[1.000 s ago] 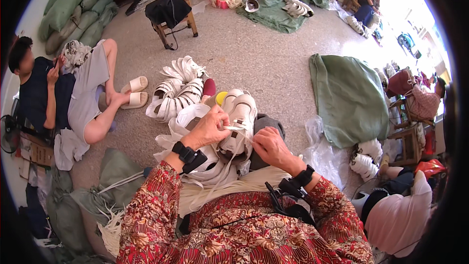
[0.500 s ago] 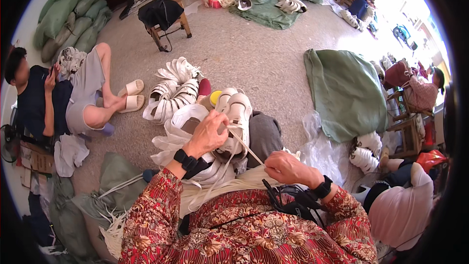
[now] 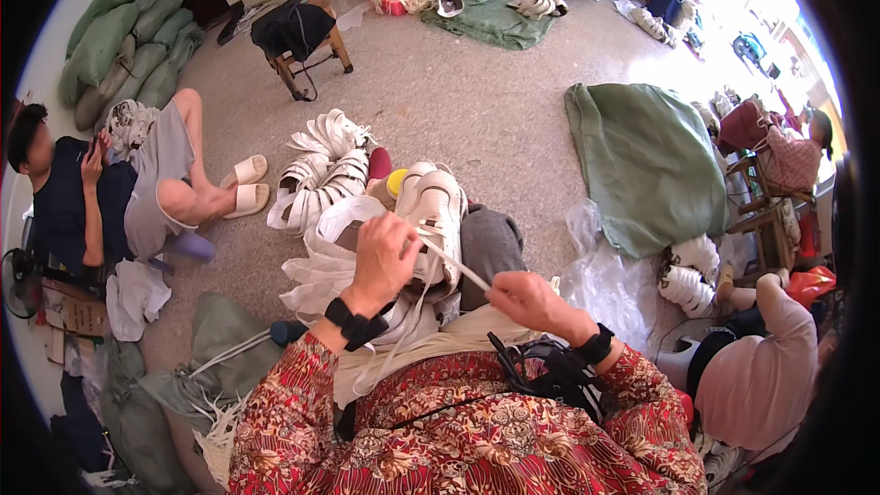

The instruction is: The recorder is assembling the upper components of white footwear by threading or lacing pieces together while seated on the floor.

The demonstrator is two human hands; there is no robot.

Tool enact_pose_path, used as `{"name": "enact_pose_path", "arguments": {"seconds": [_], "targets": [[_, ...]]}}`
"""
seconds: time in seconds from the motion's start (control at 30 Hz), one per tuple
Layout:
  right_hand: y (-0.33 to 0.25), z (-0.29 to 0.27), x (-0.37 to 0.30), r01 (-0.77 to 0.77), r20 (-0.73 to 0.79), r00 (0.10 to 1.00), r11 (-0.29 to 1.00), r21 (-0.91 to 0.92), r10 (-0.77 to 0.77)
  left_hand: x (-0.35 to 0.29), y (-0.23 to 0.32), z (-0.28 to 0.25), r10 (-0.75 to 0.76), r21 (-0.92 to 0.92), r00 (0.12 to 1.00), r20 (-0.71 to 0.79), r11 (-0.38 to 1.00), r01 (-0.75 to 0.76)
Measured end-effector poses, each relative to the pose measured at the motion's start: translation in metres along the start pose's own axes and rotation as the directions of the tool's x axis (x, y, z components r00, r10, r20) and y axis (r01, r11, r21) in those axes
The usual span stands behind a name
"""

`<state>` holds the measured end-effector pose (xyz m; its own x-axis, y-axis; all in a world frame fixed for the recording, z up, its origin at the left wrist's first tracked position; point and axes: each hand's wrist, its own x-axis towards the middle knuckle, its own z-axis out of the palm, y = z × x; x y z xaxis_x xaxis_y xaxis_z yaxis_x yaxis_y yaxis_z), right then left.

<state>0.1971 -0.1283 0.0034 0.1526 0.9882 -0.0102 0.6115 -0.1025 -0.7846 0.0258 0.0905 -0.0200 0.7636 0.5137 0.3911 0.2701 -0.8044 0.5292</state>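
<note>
A flat white shoelace (image 3: pixel 456 264) runs taut between my two hands. My left hand (image 3: pixel 380 258) pinches one part of it, close beside a white shoe (image 3: pixel 433 204) that stands in front of me. Closed on the lace's other part, my right hand (image 3: pixel 532 301) is lower and farther right. A loose length of lace hangs beneath my left hand. White shoe uppers (image 3: pixel 316 270) lie fanned out left of that hand. Across my lap rests a thick bundle of white laces (image 3: pixel 477 333). The shoe's lower part is partly hidden by my left hand.
More white uppers (image 3: pixel 321 174) lie on the floor ahead, near a yellow-lidded container (image 3: pixel 396 182). A green cloth sack (image 3: pixel 646 165) and clear plastic (image 3: pixel 605 284) are to the right. A person (image 3: pixel 101 183) sits at left; other people sit at right and far back.
My right hand has moved slightly left and up, and the lace now lies flat and straight between my hands. My left hand has shifted slightly left. The view has tilted a little.
</note>
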Motion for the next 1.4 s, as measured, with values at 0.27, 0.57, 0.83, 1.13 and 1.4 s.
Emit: {"name": "enact_pose_path", "arguments": {"seconds": [0.27, 0.57, 0.83, 1.13, 1.4], "targets": [[0.015, -0.022, 0.012, -0.157, -0.069, 0.965, 0.769, 0.619, 0.253, -0.018, 0.024, 0.01, 0.097, 0.301, 0.965, 0.242, 0.938, -0.17], [0.026, -0.038, 0.003, 0.094, -0.115, 0.938, 0.079, 0.992, 0.326, -0.008, -0.01, -0.028, 0.088, 0.082, 0.986, 0.142, 0.992, -0.1], [0.081, -0.039, -0.024, 0.194, -0.135, 0.959, -0.233, 0.953, 0.247, -0.028, -0.063, -0.077, -0.15, 0.338, 0.965, 0.213, 0.939, 0.071], [0.093, -0.091, -0.043, 0.375, -0.293, 0.851, -0.116, 0.92, 0.436, -0.009, 0.006, -0.01, 0.165, 0.179, 0.975, 0.151, 0.965, -0.191], [0.115, -0.141, -0.082, 0.496, -0.441, 0.79, -0.021, 0.868, 0.425, 0.005, 0.012, 0.028, 0.056, 0.173, 0.997, 0.045, 0.983, -0.063]]}}
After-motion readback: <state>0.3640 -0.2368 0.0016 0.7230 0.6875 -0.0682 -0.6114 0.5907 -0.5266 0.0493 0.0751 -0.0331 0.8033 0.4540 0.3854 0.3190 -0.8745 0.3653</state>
